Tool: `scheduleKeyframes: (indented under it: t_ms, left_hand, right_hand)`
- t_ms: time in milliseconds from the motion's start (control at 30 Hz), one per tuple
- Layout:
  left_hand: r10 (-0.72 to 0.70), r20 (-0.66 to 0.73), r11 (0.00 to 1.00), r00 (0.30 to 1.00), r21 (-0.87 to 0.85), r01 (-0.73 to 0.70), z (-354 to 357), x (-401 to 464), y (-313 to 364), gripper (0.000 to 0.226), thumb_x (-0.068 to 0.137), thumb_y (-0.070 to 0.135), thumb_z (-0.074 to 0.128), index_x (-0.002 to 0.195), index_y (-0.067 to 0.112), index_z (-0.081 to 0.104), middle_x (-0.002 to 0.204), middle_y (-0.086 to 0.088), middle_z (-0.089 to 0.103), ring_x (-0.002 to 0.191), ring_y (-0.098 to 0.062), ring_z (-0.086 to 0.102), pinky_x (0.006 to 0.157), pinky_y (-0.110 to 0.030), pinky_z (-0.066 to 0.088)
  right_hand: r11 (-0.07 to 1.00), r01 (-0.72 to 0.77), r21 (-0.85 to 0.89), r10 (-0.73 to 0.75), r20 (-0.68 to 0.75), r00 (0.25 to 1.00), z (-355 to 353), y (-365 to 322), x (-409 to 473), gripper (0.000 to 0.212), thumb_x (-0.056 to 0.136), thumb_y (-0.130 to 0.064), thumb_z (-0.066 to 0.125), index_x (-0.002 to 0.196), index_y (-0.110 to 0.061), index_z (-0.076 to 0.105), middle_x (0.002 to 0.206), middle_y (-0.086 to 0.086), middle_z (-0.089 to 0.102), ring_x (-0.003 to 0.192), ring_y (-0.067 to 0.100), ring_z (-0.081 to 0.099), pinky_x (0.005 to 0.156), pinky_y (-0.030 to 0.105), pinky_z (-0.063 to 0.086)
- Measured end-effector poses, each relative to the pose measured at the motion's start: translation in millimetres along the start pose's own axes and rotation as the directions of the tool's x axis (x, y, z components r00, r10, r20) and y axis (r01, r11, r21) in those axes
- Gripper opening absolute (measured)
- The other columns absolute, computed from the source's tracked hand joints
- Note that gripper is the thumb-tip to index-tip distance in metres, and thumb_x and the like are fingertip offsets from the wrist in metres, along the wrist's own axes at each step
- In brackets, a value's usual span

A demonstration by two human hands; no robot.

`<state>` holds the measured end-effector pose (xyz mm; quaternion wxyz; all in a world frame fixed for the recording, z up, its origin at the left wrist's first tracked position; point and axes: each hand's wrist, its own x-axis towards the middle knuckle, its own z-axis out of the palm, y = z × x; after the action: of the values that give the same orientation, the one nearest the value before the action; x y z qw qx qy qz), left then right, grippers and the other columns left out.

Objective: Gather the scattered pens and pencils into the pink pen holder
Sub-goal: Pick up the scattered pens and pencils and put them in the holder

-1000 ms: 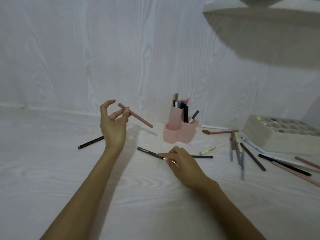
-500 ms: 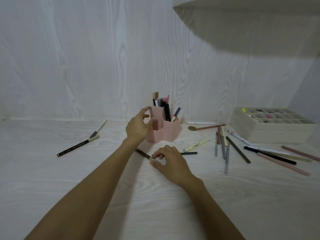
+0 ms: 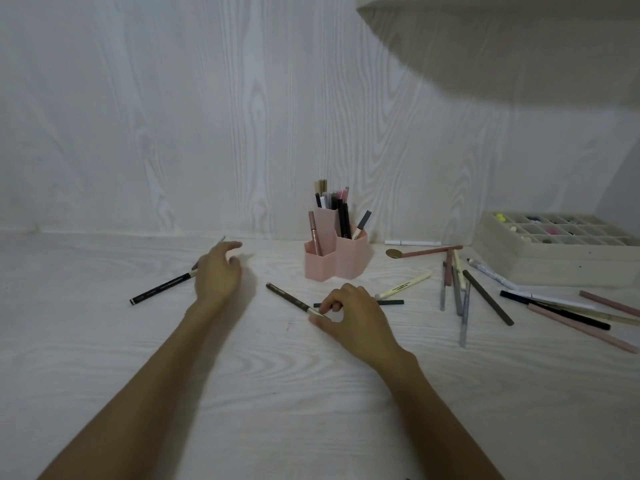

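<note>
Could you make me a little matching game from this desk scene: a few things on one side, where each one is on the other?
Things:
1. brown pencil
2. long black pencil
3. pink hexagonal plastic pen holder
4. pale wooden compartment box

Places:
A. far right of the desk
B. by the back wall, centre
C. pinched at one end by the right hand
D. lying beside the left hand

Pairs: 1-C, 2-D, 3-B, 4-A

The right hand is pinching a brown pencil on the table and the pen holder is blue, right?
Not quite. The head view shows the pen holder is pink, not blue. The rest holds: the right hand is pinching a brown pencil on the table.
</note>
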<state>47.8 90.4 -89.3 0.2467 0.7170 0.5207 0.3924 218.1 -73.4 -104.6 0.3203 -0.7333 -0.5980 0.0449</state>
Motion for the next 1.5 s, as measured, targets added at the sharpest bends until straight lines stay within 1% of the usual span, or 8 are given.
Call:
scheduleKeyframes:
  t_ms: [200, 333, 567, 700, 867, 1167, 1367, 1500]
  left_hand:
    - [-0.186, -0.157, 0.877, 0.970, 0.420, 0.236, -37, -28, -36, 0.049, 0.093, 0.011, 0.044, 0.140, 0.001, 0.035, 0.153, -0.021, 0.024, 0.143, -0.034, 0.014, 0.116, -0.047, 0.009]
    - [-0.266, -0.162, 0.807, 0.950, 0.502, 0.312, -46, -28, -42, 0.041, 0.094, 0.019, 0.040, 0.129, -0.002, 0.047, 0.138, -0.018, 0.044, 0.132, -0.035, 0.033, 0.113, -0.048, 0.018]
    - [0.006, -0.068, 0.885, 0.998, 0.465, 0.026, -29, -41, -26, 0.029, 0.094, 0.025, 0.048, 0.118, 0.022, 0.065, 0.119, -0.004, 0.060, 0.114, -0.026, 0.046, 0.095, -0.039, 0.032]
    - [0.164, 0.102, 0.916, 0.981, 0.354, -0.190, -16, -44, -16, 0.029, 0.095, 0.028, 0.046, 0.115, 0.033, 0.066, 0.104, 0.001, 0.063, 0.100, -0.023, 0.051, 0.083, -0.034, 0.036]
    - [0.238, 0.174, 0.925, 0.956, 0.259, -0.277, -6, -47, -13, 0.027, 0.096, 0.031, 0.048, 0.114, 0.036, 0.066, 0.097, 0.002, 0.062, 0.092, -0.020, 0.053, 0.072, -0.029, 0.033]
    - [0.201, 0.166, 0.949, 0.966, 0.211, -0.233, -9, -46, -16, 0.027, 0.096, 0.030, 0.049, 0.116, 0.034, 0.066, 0.098, 0.001, 0.065, 0.093, -0.021, 0.056, 0.078, -0.032, 0.038]
    - [0.182, 0.167, 0.959, 0.969, 0.186, -0.212, -9, -46, -15, 0.027, 0.096, 0.030, 0.048, 0.116, 0.034, 0.066, 0.096, 0.002, 0.065, 0.092, -0.020, 0.057, 0.080, -0.032, 0.040]
    - [0.157, 0.165, 0.978, 0.974, 0.113, -0.177, -9, -46, -13, 0.025, 0.095, 0.033, 0.049, 0.113, 0.035, 0.066, 0.086, 0.007, 0.061, 0.083, -0.018, 0.059, 0.072, -0.030, 0.039]
  right_hand:
    - [1.000, -0.001, -0.015, 0.000, -0.021, 1.000, 5, 0, 1, 0.019, 0.080, -0.046, 0.067, 0.086, -0.028, 0.065, 0.087, -0.014, 0.053, 0.087, 0.003, 0.046, 0.071, 0.018, 0.033]
    - [0.986, -0.043, 0.159, 0.058, -0.089, 0.994, 4, -3, -1, 0.012, 0.083, -0.037, 0.067, 0.086, -0.025, 0.064, 0.087, -0.013, 0.062, 0.085, 0.003, 0.053, 0.074, 0.017, 0.042]
    - [0.722, 0.078, 0.687, 0.291, -0.405, 0.867, -34, -17, 7, 0.018, 0.083, -0.017, 0.066, 0.098, -0.027, 0.064, 0.094, -0.005, 0.070, 0.086, -0.001, 0.067, 0.075, 0.010, 0.052]
    - [0.710, 0.232, 0.665, 0.370, -0.633, 0.680, -63, -20, 18, 0.032, 0.087, -0.018, 0.064, 0.116, -0.024, 0.052, 0.091, 0.005, 0.070, 0.084, 0.006, 0.069, 0.070, 0.012, 0.053]
    - [0.851, 0.271, 0.450, 0.225, -0.778, 0.586, -86, -29, 49, 0.026, 0.088, -0.022, 0.064, 0.095, -0.036, 0.044, 0.088, 0.009, 0.072, 0.084, 0.011, 0.069, 0.079, 0.019, 0.052]
    - [0.991, -0.084, -0.101, 0.021, -0.508, 0.861, -82, -17, 110, 0.017, 0.087, -0.030, 0.064, 0.099, -0.020, 0.061, 0.087, 0.007, 0.074, 0.080, 0.021, 0.067, 0.064, 0.025, 0.039]
    - [0.929, -0.164, -0.331, 0.017, -0.405, 0.914, -64, -2, 118, 0.040, 0.098, -0.031, 0.040, 0.091, -0.009, 0.072, 0.091, 0.016, 0.069, 0.099, 0.036, 0.051, 0.078, 0.041, 0.042]
    - [0.897, -0.182, -0.403, 0.053, -0.310, 0.949, -60, 1, 120, 0.039, 0.099, -0.028, 0.032, 0.115, -0.011, 0.064, 0.116, 0.018, 0.055, 0.109, 0.034, 0.043, 0.089, 0.042, 0.035]
